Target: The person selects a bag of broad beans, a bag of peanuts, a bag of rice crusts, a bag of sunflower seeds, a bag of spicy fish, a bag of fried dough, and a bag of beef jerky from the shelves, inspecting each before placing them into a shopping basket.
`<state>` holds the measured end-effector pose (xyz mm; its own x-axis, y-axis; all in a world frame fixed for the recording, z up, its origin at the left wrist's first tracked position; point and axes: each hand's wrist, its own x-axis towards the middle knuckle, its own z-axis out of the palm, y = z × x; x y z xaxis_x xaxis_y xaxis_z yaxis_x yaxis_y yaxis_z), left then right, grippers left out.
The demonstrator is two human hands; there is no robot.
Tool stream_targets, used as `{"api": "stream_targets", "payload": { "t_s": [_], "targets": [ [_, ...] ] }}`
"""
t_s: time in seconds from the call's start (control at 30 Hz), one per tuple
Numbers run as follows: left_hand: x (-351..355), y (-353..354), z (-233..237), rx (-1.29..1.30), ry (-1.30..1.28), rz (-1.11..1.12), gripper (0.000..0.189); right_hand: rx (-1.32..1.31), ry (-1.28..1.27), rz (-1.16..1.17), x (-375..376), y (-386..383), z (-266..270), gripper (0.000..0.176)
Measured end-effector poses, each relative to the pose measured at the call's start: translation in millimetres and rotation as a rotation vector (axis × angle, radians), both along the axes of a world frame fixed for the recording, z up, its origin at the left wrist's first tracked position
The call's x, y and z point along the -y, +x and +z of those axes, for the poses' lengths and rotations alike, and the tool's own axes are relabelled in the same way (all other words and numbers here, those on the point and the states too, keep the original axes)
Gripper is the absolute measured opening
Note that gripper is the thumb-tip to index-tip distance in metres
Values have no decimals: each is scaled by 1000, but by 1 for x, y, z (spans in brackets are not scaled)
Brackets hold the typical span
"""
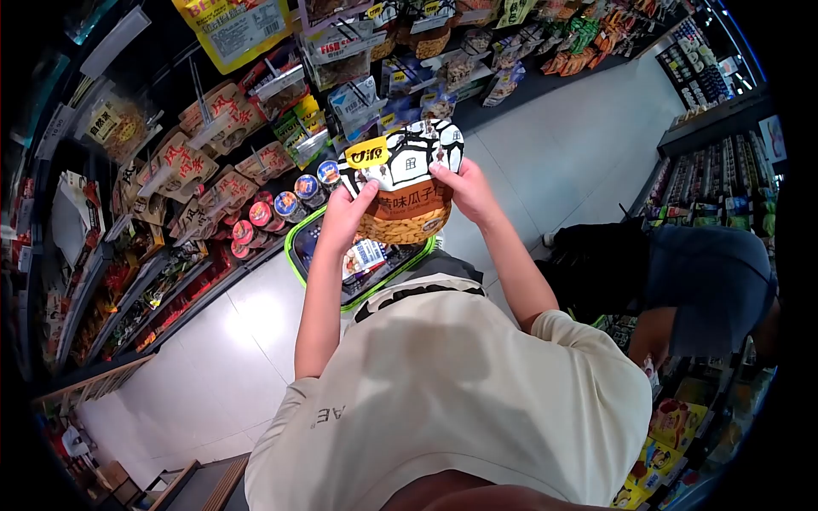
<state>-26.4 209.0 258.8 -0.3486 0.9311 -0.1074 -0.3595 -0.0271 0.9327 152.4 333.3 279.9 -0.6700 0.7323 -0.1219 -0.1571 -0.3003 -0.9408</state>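
Note:
A snack bag [407, 180] with a white and black top, a yellow label and a brown and golden lower part is held up in front of the body. My left hand [345, 213] grips its left edge, thumb on the front. At the right edge, my right hand [467, 189] pinches the bag, thumb also on the front. Fingers behind the bag are hidden. Below it on the floor stands a dark basket with a green rim [294, 255], holding some packages, partly covered by the bag and my left forearm.
Shelves and hooks with hanging snack bags [183, 166] line the left and top. Round tubs [287, 204] sit near the basket. At the right, a person in a blue garment [707, 277] bends beside another shelf. Yellow packages [656, 460] lie at lower right.

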Motion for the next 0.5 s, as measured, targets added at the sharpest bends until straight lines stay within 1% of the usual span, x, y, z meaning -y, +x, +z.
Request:
{"api": "stream_targets", "payload": {
  "t_s": [0.03,0.17,0.27,0.37,0.47,0.5],
  "targets": [
    [-9,1,0,-63,-19,20,29,-7,4,0,-8,0,-1,24],
    [-42,8,3,-134,-44,88,28,-28,15,40,-51,-1,-8,22],
    [-80,17,4,-103,-52,159,27,-27,29,89,-94,0,-13,22],
    [-130,26,-6,-87,-67,196,27,-37,30,140,-152,4,-19,23],
    [-187,47,-16,-30,-86,268,28,10,54,110,-212,8,-24,24],
    [-204,54,-17,-7,-107,280,29,49,23,119,-232,10,-30,24]
  ]
}}
